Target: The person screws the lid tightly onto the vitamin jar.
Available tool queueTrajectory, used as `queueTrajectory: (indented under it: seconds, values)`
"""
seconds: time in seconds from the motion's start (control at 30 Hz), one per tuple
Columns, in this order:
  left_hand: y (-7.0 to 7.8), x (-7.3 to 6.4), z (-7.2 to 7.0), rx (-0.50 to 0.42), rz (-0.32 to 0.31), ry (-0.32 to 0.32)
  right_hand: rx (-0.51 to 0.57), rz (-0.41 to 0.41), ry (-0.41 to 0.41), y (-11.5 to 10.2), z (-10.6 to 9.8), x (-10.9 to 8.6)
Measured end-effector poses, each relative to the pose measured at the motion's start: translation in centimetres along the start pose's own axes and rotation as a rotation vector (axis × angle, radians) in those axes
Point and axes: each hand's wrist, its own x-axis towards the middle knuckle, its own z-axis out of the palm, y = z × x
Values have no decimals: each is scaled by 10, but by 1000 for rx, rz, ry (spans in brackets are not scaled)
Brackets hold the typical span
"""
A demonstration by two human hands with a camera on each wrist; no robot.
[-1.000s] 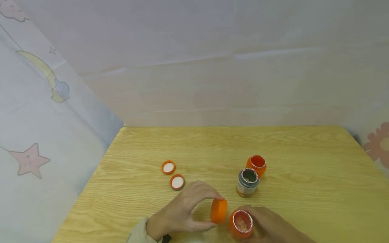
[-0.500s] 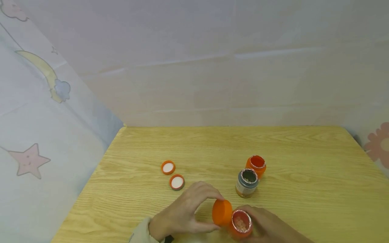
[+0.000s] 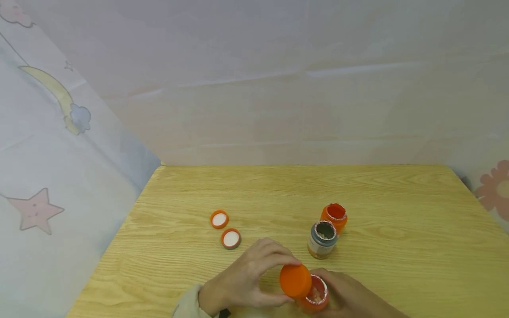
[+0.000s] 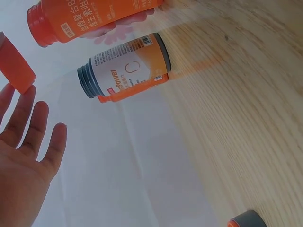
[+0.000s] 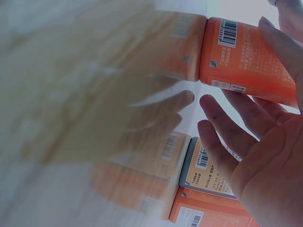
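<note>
My left hand (image 3: 256, 276) pinches an orange lid (image 3: 295, 281) between thumb and fingers, its smooth top facing the head camera. The lid hangs tilted over the left part of the mouth of an orange bottle (image 3: 312, 305), which stands upright on the table. Pale pieces show inside that bottle. Around its right side curl the fingers of my right hand (image 3: 343, 293); in the right wrist view they hold the orange bottle (image 5: 246, 61) by its labelled body. In the left wrist view the orange lid (image 4: 16, 66) is apart from the bottle's threaded neck.
Behind the hands stand an uncapped grey-necked bottle (image 3: 321, 247) and, just beyond it, an uncapped orange bottle (image 3: 336, 216). Two lids, one orange (image 3: 213, 221) and one grey-sided (image 3: 231, 246), lie inside-up on the wooden table (image 3: 171, 256). A pale printed cloth (image 3: 254, 110) hangs behind.
My left hand has moved slightly right with the orange lid, turning its top up and bringing it over part of the bottle's mouth. The right hand keeps holding the bottle in place.
</note>
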Motion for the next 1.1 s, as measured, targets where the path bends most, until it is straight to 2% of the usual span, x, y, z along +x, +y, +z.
queueTrajectory:
  seconds: [0.17, 0.37, 0.63, 0.8, 0.9, 1.0, 1.1]
  values:
    - [0, 1, 2, 1, 3, -5, -21, -22, 10, 1, 0, 0]
    - [2, 3, 4, -11, -13, -26, -13, 18, 7, 1, 0, -1]
    - [4, 6, 8, -12, -26, -39, -4, -41, 27, -1, 2, -1]
    - [7, 8, 9, -4, -27, -45, -34, -17, 38, -2, 1, -1]
    - [8, 10, 10, -6, -24, -54, -73, -42, 61, -3, 2, 0]
    - [9, 12, 11, -3, -19, -69, -122, -100, 89, -2, 3, 0]
    - [10, 13, 12, 5, -25, -90, -112, -115, 87, -2, 2, 0]
